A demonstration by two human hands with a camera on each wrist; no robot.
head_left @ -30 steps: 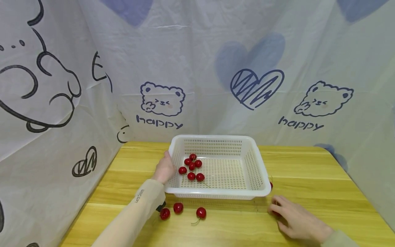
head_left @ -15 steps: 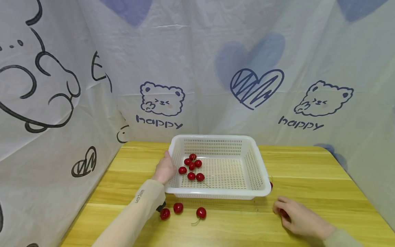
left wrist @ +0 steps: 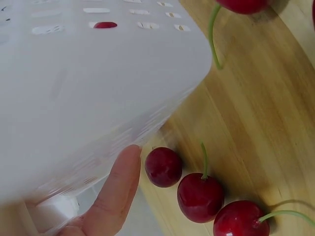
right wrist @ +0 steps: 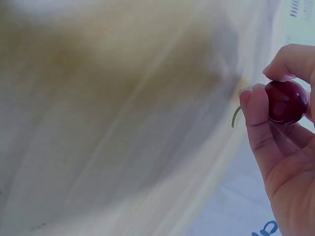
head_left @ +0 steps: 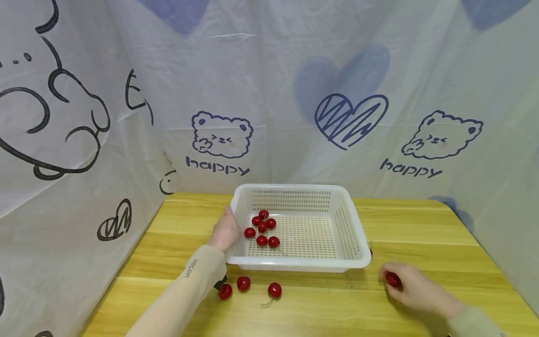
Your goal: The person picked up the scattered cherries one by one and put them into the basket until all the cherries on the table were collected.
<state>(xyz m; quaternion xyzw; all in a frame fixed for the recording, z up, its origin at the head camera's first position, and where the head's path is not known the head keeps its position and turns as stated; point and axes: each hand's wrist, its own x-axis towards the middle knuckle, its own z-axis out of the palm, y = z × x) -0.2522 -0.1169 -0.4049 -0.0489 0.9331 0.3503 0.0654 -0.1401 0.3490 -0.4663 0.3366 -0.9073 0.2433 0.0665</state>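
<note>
In the head view my left hand [head_left: 225, 230] holds the left side of a white plastic basket [head_left: 296, 264] with slotted walls. The left wrist view shows one of its fingers [left wrist: 115, 189] against the basket's outside wall. Several red cherries [head_left: 262, 240] lie inside, toward the left. My right hand [head_left: 414, 288], to the right of the basket, pinches a cherry [right wrist: 288, 102] between thumb and fingers; its green stem pokes out past the fingertips. Several more cherries, one with a long stem [head_left: 274, 290], lie on the table in front of the basket.
Another cherry [head_left: 371, 252] sits at the basket's right side, mostly hidden by it. The wooden table [head_left: 433, 234] ends at a white patterned cloth [head_left: 286, 154] hung behind and at the sides. My left sleeve passes close beside the front cherries.
My right hand has moved right and a little away from me, lifting the cherry it pinches, which now shows more plainly. The left hand and the basket have stayed in place.
</note>
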